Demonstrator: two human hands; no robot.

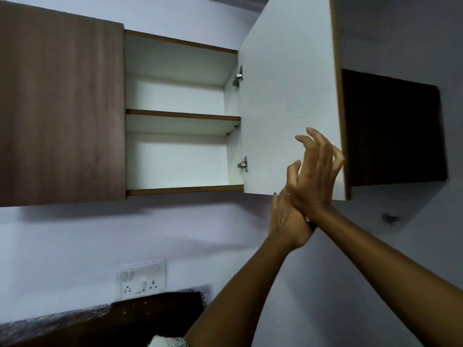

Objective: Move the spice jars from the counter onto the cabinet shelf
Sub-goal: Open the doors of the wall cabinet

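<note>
No spice jar shows in this view. The wall cabinet stands with its white-lined door (288, 96) swung open to the right. Inside, the middle shelf (183, 115) and the bottom board (185, 189) are bare. Both my hands are raised in front of the open door's lower edge. My right hand (317, 171) is uppermost, its fingers spread and loosely curled, holding nothing. My left hand (288, 219) lies against the heel of my right hand just below it; it wears a thin ring and holds no object.
A closed brown cabinet door (62, 108) is on the left. A dark wooden box (393, 128) hangs on the wall behind the open door. A switch and socket plate (141, 279) sits on the wall above the dark speckled counter (50, 324).
</note>
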